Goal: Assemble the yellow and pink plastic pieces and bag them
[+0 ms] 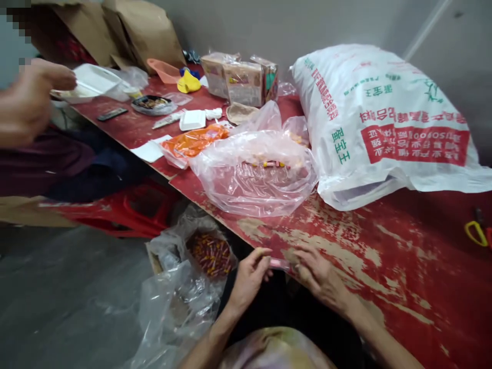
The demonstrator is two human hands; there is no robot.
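My left hand [250, 279] is closed in a pinch on one end of a small pink tube-like piece [278, 264] at the table's front edge. At its other end, the fingers of my right hand [318, 277] are bent together, covering that end. What exactly the piece is, I cannot make out. Just beyond my hands lies a clear plastic bag [253, 179], spread on the worn red table [346, 236], with a few small pink-and-yellow pieces in it. Below the edge, to the left, an open plastic-lined box [157, 259] holds many red-and-yellow sticks [211, 253].
A large white woven sack [384, 113] leans at the back right, and yellow-handled scissors [476, 233] lie at the far right. Wrapped packs [246, 79] and an orange bag [196, 141] stand behind. Another person's hand [31, 102] is at left, above a red stool [126, 212].
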